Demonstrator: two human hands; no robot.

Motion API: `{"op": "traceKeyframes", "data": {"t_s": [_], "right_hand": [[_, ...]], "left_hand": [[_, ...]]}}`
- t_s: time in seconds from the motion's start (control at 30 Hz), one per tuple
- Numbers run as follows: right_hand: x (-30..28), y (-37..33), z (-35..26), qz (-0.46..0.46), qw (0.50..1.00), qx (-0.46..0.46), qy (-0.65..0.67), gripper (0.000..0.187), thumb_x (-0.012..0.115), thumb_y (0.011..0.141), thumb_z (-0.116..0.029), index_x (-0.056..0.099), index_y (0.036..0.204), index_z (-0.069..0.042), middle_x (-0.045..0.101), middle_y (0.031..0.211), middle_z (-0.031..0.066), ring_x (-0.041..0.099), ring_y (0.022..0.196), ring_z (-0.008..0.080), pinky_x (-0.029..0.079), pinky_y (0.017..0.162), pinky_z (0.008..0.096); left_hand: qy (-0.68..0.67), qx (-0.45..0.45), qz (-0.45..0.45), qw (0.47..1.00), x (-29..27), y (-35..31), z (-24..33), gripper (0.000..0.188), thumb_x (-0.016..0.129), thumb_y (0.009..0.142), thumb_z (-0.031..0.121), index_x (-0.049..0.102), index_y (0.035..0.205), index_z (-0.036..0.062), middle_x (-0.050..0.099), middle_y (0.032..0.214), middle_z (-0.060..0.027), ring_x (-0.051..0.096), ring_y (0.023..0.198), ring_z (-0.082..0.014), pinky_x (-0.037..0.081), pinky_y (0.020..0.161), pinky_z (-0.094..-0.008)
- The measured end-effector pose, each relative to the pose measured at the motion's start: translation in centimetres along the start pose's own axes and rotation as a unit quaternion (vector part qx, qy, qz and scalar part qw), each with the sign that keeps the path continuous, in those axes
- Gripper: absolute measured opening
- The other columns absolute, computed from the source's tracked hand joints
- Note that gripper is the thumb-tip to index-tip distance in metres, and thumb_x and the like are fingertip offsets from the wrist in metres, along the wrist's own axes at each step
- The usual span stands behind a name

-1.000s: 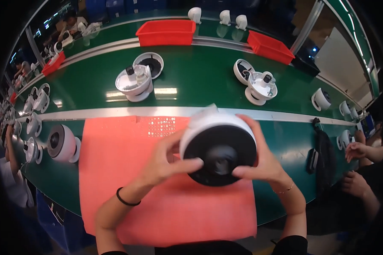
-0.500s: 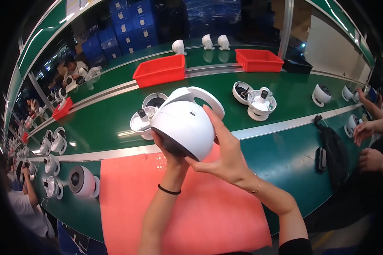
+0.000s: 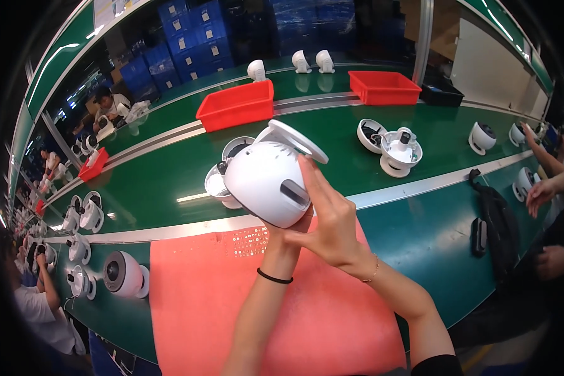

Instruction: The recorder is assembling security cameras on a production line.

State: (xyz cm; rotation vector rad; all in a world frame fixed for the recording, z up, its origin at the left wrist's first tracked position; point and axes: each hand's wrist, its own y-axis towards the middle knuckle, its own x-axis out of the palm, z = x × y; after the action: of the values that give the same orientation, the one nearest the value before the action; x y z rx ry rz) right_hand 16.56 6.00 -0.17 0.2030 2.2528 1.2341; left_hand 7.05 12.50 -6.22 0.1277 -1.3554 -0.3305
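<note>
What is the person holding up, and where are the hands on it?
A white dome camera: right hand on its rounded side, left hand under it.

I am at a station on a factory assembly line. A long green conveyor belt runs past me, edged by a metal rail, with white dome camera housings spaced along it and more lined up on the bench to my left. Red plastic parts bins sit beyond the belt, and stacked blue crates fill the back. A salmon-pink work mat covers my spot. Other workers sit at the same line, one's hands busy on my right.
</note>
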Motion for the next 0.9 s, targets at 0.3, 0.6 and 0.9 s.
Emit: {"op": "traceKeyframes", "data": {"t_s": [0.3, 0.6, 0.9], "right_hand": [[1.0, -2.2, 1.3, -0.062, 0.985, 0.104, 0.122, 0.103, 0.08, 0.059, -0.018, 0.013, 0.135, -0.002, 0.028, 0.134, 0.017, 0.032, 0.126, 0.0282, 0.036, 0.099, 0.0373], [-4.4, 0.0, 0.6, -0.081, 0.956, 0.179, 0.216, 0.093, 0.077, 0.061, -0.014, 0.021, 0.134, -0.002, 0.039, 0.128, 0.0144, 0.042, 0.118, 0.0261, 0.039, 0.096, 0.0373], [-6.2, 0.3, 16.4, 0.092, 0.546, 0.604, 0.573, 0.074, 0.06, 0.076, -0.044, 0.031, 0.129, 0.0, 0.036, 0.125, 0.0219, 0.042, 0.115, 0.0364, 0.043, 0.094, 0.046]], "left_hand": [[0.182, 0.096, 0.024, 0.978, -1.2, -0.2, 2.3, 0.081, 0.036, 0.079, 0.069, 0.031, 0.133, 0.0081, 0.041, 0.13, -0.012, 0.043, 0.117, -0.028, 0.04, 0.095, -0.0434], [0.377, 0.141, -0.106, 0.909, 0.8, 0.3, 1.9, 0.07, 0.036, 0.085, 0.06, 0.027, 0.137, 0.0127, 0.032, 0.137, -0.0094, 0.036, 0.123, -0.0272, 0.034, 0.1, -0.0411], [0.613, 0.308, 0.354, 0.635, -1.4, 2.7, 1.7, 0.066, 0.066, 0.078, 0.016, 0.019, 0.123, 0.0146, 0.038, 0.117, -0.0161, 0.042, 0.113, -0.0246, 0.038, 0.091, -0.0399]]}}
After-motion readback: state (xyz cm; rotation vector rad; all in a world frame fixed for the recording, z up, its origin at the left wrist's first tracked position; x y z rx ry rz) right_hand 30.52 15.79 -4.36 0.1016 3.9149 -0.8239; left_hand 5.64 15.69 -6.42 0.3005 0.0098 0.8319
